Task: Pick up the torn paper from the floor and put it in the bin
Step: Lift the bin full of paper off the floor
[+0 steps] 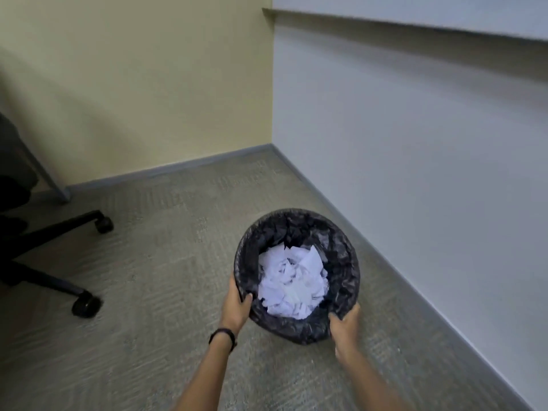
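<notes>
A round bin (345, 262) lined with a black plastic bag stands on the grey carpet near the room's corner. Several pieces of torn white paper (292, 277) lie heaped inside it. My left hand (235, 307) grips the near left part of the rim, thumb inside the liner. My right hand (345, 326) grips the near right part of the rim the same way. No loose paper shows on the visible carpet.
A black office chair base with castor wheels (86, 305) stands at the left. A desk leg (57, 185) slants down by the yellow wall. A white wall with grey skirting (415, 280) runs along the right, close behind the bin.
</notes>
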